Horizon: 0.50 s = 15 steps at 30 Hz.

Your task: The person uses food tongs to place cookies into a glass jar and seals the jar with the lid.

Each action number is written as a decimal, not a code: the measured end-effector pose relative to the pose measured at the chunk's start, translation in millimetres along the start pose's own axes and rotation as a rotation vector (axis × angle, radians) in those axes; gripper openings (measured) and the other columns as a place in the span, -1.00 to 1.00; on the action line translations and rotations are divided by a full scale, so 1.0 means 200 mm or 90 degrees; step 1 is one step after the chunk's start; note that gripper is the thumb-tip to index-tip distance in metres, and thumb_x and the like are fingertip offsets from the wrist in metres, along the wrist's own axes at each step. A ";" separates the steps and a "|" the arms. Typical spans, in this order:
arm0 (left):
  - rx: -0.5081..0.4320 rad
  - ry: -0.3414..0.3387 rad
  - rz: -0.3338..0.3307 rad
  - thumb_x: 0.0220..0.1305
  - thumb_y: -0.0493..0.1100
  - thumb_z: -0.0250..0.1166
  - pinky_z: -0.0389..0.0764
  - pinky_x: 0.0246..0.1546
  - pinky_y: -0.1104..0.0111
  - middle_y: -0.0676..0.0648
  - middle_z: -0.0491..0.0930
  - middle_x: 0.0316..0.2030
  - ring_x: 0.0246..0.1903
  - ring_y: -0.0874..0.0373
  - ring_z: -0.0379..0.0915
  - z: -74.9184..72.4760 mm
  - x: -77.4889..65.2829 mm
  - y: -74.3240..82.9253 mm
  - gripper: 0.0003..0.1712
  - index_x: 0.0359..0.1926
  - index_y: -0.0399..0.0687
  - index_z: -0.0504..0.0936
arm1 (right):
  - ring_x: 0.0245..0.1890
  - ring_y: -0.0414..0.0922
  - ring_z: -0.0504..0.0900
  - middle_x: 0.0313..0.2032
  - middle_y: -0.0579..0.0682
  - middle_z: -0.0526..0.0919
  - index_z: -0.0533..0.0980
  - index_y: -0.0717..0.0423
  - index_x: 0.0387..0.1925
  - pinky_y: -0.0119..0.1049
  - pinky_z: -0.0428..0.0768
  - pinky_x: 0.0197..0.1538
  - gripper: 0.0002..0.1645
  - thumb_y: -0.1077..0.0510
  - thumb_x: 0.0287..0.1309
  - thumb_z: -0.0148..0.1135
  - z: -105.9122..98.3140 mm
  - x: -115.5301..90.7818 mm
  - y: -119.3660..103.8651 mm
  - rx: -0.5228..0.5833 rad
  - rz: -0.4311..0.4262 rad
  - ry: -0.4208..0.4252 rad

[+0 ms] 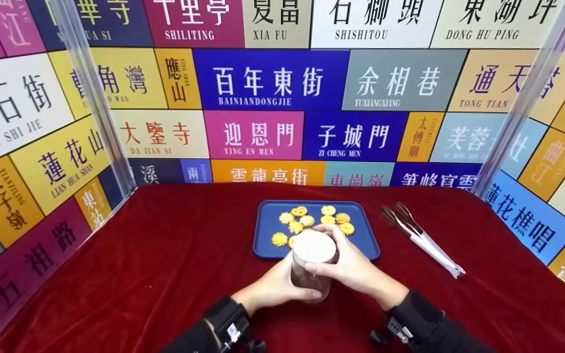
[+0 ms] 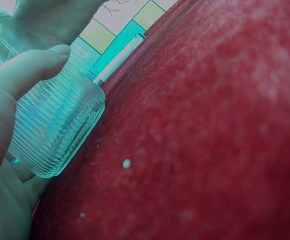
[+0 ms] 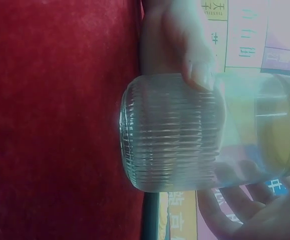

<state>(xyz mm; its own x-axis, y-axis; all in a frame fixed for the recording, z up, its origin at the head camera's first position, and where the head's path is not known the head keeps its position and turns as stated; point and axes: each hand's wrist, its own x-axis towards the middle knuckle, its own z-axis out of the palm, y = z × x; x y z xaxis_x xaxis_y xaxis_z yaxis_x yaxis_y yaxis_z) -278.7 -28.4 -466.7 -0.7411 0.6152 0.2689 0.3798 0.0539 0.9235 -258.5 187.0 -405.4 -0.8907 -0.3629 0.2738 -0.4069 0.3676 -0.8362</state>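
Note:
A clear ribbed glass jar point(image 3: 170, 135) with a white-topped lid point(image 1: 315, 246) stands upright above or on the cloth near the tray. My left hand point(image 1: 275, 287) grips the lower body of the jar, its thumb across the ribbed side point(image 2: 59, 120). Around the lid curl the fingers and thumb of my right hand point(image 1: 353, 264). Through the glass I make out no contents. Just behind the hands lies a blue tray point(image 1: 265, 223) holding several yellow cookies point(image 1: 295, 226); the jar and right hand partly cover its front edge.
To the right of the tray, a pair of tongs point(image 1: 424, 245) with white handles and dark tips lies on the dark red cloth point(image 1: 179, 255). Panels with colourful signs point(image 1: 270, 81) rise around the table's back and sides. Small pale specks point(image 2: 126, 163) dot the cloth.

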 end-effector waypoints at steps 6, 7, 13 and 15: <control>0.000 -0.001 -0.004 0.15 -0.14 0.65 0.45 0.39 0.33 0.13 0.44 0.37 0.33 0.23 0.43 0.00 0.00 0.00 0.10 0.58 0.06 0.20 | 0.23 -0.01 0.54 0.24 0.05 0.54 0.31 0.02 0.41 0.05 0.45 0.33 -0.05 -0.07 0.13 0.63 0.01 0.00 0.00 0.002 0.005 0.007; -0.001 -0.003 -0.003 0.15 -0.15 0.64 0.45 0.38 0.33 0.13 0.45 0.37 0.33 0.23 0.43 0.00 0.00 0.00 0.09 0.58 0.07 0.20 | 0.22 -0.01 0.55 0.23 0.04 0.54 0.31 0.01 0.41 0.04 0.45 0.32 -0.04 -0.07 0.11 0.64 0.01 0.00 0.00 0.001 0.008 0.012; -0.003 -0.006 -0.002 0.17 -0.16 0.64 0.45 0.38 0.33 0.15 0.46 0.36 0.32 0.22 0.45 0.00 0.00 0.01 0.07 0.57 0.08 0.21 | 0.19 -0.04 0.57 0.20 0.04 0.55 0.33 -0.04 0.39 0.00 0.48 0.30 0.01 -0.09 0.00 0.71 0.04 -0.01 0.00 -0.026 0.042 0.059; 0.000 -0.005 -0.003 0.17 -0.15 0.64 0.44 0.39 0.33 0.15 0.45 0.36 0.32 0.23 0.44 0.00 0.00 0.01 0.07 0.57 0.08 0.21 | 0.17 -0.05 0.58 0.19 0.03 0.57 0.35 -0.04 0.35 0.00 0.48 0.29 -0.01 -0.10 -0.02 0.72 0.04 -0.01 0.00 -0.033 0.051 0.072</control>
<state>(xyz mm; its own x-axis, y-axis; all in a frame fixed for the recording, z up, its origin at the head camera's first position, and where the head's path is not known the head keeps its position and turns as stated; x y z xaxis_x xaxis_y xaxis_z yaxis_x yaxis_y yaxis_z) -277.3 -28.3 -466.1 -0.7388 0.6209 0.2621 0.3762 0.0572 0.9248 -255.0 179.7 -409.3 -0.9369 -0.2326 0.2609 -0.3402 0.4361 -0.8331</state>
